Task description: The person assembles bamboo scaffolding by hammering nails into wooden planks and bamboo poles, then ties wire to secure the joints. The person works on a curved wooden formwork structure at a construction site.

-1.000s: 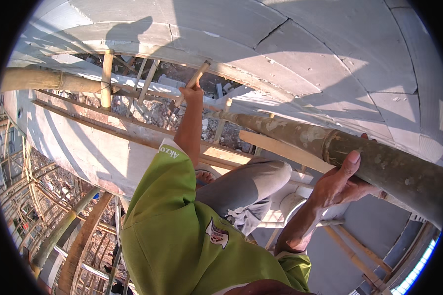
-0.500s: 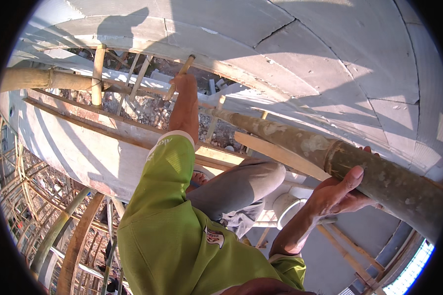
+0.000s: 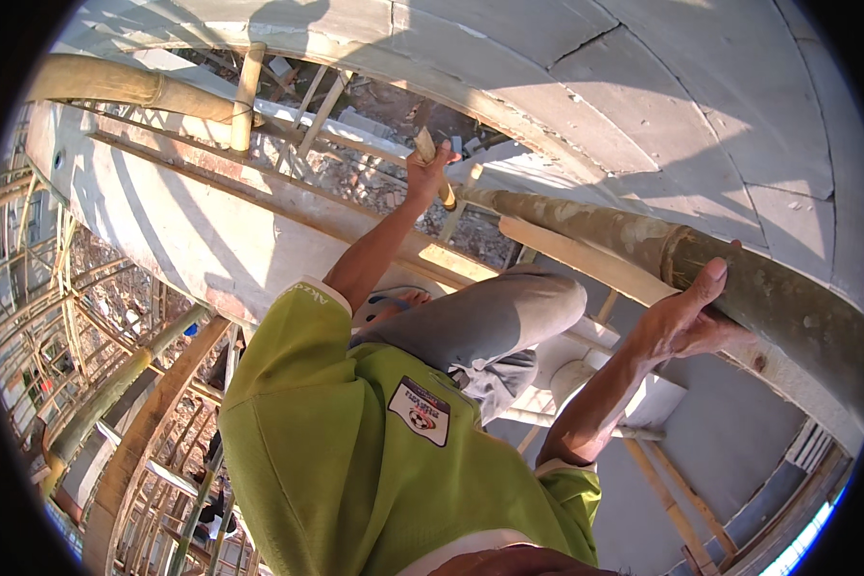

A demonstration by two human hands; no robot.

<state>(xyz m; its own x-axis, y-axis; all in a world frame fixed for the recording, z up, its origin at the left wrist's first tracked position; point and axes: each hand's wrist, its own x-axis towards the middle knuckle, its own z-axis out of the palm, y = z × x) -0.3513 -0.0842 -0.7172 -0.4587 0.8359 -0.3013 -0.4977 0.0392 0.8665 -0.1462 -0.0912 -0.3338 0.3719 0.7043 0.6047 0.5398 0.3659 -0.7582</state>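
Observation:
My left hand [image 3: 426, 175] is closed around a short wooden stick [image 3: 424, 145], tilted beside the far end of a thick, mottled bamboo pole [image 3: 605, 222]. Whether the stick touches the pole I cannot tell. At the right, my right hand [image 3: 684, 322] grips that pole from below and the near side, thumb along its side and the other fingers partly hidden beneath. The pole runs along the grey block wall [image 3: 662, 115]. Just under it lies a pale wooden board [image 3: 586, 257].
A long plank platform [image 3: 192, 226] stretches to the left, beside my bent knee [image 3: 509, 302]. Another thick bamboo pole [image 3: 115, 82] crosses the upper left. Bamboo scaffolding [image 3: 77, 317] drops away below left, and rubble [image 3: 355, 173] lies beneath the gap. A pale bucket [image 3: 571, 381] stands behind my right forearm.
My left hand has swung right with the stick, and the stick now slants the other way. My right hand still holds the pole. The whole view has shifted slightly.

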